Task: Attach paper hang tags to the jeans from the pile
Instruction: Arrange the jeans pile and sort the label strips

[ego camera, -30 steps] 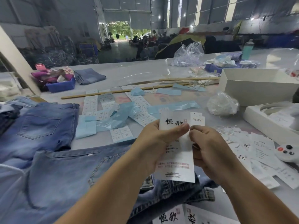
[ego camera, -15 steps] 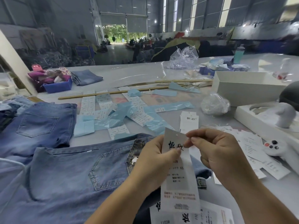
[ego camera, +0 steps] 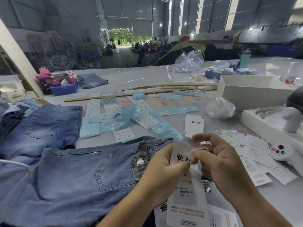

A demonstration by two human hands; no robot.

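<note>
Two hands (ego camera: 188,163), perhaps three jeans (ego camera: 73,177), two white boxes (ego camera: 249,94).

Left hand (ego camera: 165,166): raised in front of the body, fingers curled, thumb pressed across the face of a paper tag (ego camera: 185,185) that is pinched upright.
Right hand (ego camera: 218,163): held just beside the left, thumb and forefinger closed on a thin white string (ego camera: 196,150).
Forearms: both bare, angled inward from the lower edge.

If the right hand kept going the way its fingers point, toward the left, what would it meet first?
Most likely the hang tag it is already working on: the right hand pinches a white string right at the tag, with the left hand gripping the tag just beyond. Depth between them is unclear.
</note>
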